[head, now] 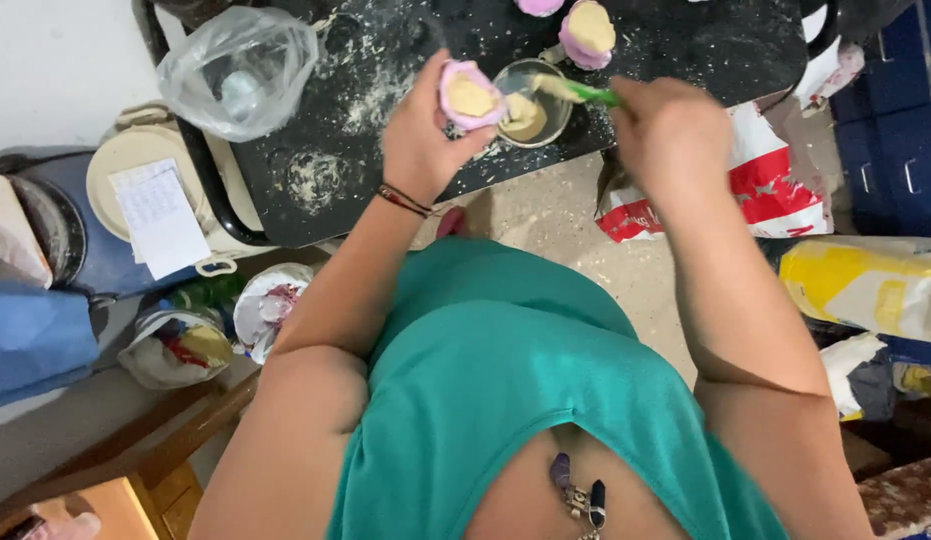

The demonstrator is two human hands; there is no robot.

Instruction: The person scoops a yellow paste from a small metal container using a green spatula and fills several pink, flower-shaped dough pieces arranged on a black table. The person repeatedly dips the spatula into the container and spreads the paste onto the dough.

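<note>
The left hand is raised over the black tray and closes around a pink cup, which is filled with a pale yellow paste. The fingers curl behind the cup and the thumb presses its lower side, so the open face of the cup is turned toward the camera. A dark bracelet sits on the left wrist.

The right hand is closed in a fist on a green-handled brush. The pale tip of the brush points to the left and reaches over the rim of a small glass bowl, which holds the same yellow paste. The bowl stands on the tray between the two hands, just beside the pink cup, a little below and to the right of it.

Farther up on the tray stands another pink cup with paste, behind the bowl. The tray surface is dusted with white flour. At its left end lies a clear plastic bag. On the floor at the right, a red and white bag is near the right hand, and a yellow bag lies lower
</note>
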